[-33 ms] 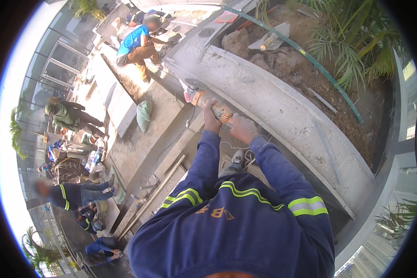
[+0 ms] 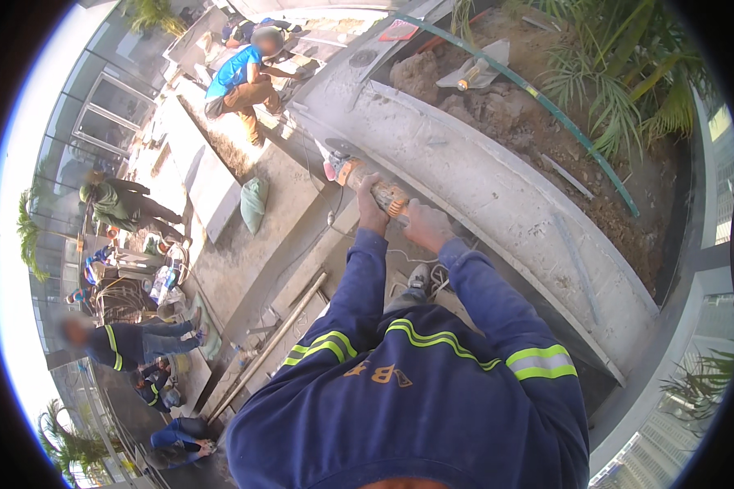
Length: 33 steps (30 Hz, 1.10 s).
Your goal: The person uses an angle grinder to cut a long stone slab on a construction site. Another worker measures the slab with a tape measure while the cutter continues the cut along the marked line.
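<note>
Wearing a navy-blue cloth sweatshirt (image 2: 408,407) with lime-yellow reflective bands, the person nearest me stretches both arms forward. The bare right hand (image 2: 428,226) closes around the near end of an orange, dust-caked, cylindrical power grinder (image 2: 391,200); the bare left hand (image 2: 372,208) wraps its body farther up, some fingers hidden. The tool slants away to the left, along the near side of a long, curved, pale-grey concrete ledge (image 2: 465,155). A dark, round, thin disc (image 2: 347,148) shows at its far end; I cannot tell whether it touches the ledge. Whitish dust haze (image 2: 326,130) hangs just beyond. Compared with the instant before, nothing visibly shifts: both grips and the tool keep their places, which I read as steady, two-handed control. Right of the ledge lie loose brown soil (image 2: 506,122) and a narrow green strip (image 2: 532,92). Farther off, left, a co-worker (image 2: 235,75) in a bright-blue shirt and brown trousers crouches.
</note>
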Tool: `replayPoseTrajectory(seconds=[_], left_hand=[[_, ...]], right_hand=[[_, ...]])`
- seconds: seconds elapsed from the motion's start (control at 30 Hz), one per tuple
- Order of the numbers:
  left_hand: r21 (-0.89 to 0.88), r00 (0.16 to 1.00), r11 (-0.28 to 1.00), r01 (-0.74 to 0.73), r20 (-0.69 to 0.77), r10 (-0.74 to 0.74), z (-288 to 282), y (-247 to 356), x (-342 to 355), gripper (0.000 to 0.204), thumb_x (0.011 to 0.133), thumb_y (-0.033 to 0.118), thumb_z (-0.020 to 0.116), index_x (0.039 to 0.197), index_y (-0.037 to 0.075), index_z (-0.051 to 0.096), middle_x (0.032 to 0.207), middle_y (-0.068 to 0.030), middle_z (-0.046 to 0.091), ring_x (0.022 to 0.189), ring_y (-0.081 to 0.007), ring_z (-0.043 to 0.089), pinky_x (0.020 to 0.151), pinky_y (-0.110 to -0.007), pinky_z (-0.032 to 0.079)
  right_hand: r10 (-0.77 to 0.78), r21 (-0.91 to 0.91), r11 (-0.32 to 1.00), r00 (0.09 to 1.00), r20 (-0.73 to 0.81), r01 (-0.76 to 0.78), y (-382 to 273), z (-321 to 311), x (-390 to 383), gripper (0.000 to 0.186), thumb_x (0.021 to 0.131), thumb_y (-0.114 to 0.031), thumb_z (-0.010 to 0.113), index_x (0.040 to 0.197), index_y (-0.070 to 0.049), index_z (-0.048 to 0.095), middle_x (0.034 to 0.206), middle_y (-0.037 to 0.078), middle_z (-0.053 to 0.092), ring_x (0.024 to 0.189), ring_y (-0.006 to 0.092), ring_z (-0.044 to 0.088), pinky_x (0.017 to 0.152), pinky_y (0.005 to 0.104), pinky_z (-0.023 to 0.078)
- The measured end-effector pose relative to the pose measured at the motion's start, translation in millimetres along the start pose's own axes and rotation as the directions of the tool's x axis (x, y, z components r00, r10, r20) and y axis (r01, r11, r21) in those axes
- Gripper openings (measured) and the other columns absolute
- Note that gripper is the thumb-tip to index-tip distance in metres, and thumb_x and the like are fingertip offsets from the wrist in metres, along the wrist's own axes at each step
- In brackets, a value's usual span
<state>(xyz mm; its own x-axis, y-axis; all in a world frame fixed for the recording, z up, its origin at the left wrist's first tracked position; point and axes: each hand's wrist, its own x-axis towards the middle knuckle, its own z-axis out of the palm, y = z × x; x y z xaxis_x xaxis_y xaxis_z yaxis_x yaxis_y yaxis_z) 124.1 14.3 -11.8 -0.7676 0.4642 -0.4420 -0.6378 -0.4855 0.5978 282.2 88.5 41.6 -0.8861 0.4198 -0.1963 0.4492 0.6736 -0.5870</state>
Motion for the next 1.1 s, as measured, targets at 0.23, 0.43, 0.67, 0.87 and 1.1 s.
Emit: replayPoseTrajectory(seconds=[0.23,0.43,0.67,0.87,1.1], left_hand=[[0.017,1.000,1.000,-0.015,0.019,0.014,4,9,16,0.021,0.083,0.018,0.070,0.097,0.008,0.058,0.083,-0.0074,0.060,0.071,-0.0260,0.064,0.066,-0.043,0.058],[0.007,1.000,1.000,-0.013,0.015,0.013,8,6,9,0.021,0.083,0.017,0.070,0.097,0.008,0.057,0.083,-0.0074,0.060,0.071,-0.0257,0.064,0.066,-0.043,0.058],[-0.012,0.999,1.000,-0.001,0.042,0.002,4,-3,2,0.024,0.084,0.017,0.067,0.104,0.006,0.058,0.090,-0.0108,0.062,0.077,-0.0292,0.066,0.072,-0.047,0.060],[-0.017,0.998,0.999,-0.048,0.039,0.049,2,-1,3,0.023,0.083,0.017,0.070,0.101,0.007,0.059,0.086,-0.0090,0.061,0.073,-0.0269,0.066,0.068,-0.044,0.059],[0.012,0.999,0.999,-0.031,0.014,0.031,9,3,8,0.027,0.081,0.018,0.072,0.100,0.005,0.058,0.084,-0.0097,0.061,0.073,-0.0264,0.067,0.066,-0.043,0.059]], right_hand=[[-0.005,0.029,1.000,1.000,0.002,0.005,-2,5,21,0.033,0.084,-0.020,0.066,0.108,0.001,0.057,0.098,0.026,0.073,0.092,0.0415,0.073,0.081,0.0509,0.057],[-0.040,0.024,0.999,0.999,-0.034,0.040,4,6,16,0.032,0.086,-0.024,0.066,0.107,-0.001,0.057,0.097,0.024,0.073,0.092,0.0421,0.072,0.081,0.0517,0.057],[-0.002,-0.005,1.000,1.000,0.011,0.002,8,-2,4,0.035,0.084,-0.025,0.068,0.107,-0.001,0.056,0.098,0.025,0.073,0.094,0.0416,0.072,0.082,0.0516,0.057],[-0.018,-0.008,1.000,0.999,0.031,0.018,0,-8,6,0.033,0.086,-0.022,0.067,0.109,0.000,0.057,0.098,0.026,0.073,0.096,0.0407,0.073,0.083,0.0499,0.058],[-0.013,-0.060,0.998,0.999,0.040,0.015,8,6,25,0.037,0.085,-0.025,0.068,0.110,0.000,0.056,0.099,0.025,0.073,0.096,0.0399,0.073,0.084,0.0496,0.058]])
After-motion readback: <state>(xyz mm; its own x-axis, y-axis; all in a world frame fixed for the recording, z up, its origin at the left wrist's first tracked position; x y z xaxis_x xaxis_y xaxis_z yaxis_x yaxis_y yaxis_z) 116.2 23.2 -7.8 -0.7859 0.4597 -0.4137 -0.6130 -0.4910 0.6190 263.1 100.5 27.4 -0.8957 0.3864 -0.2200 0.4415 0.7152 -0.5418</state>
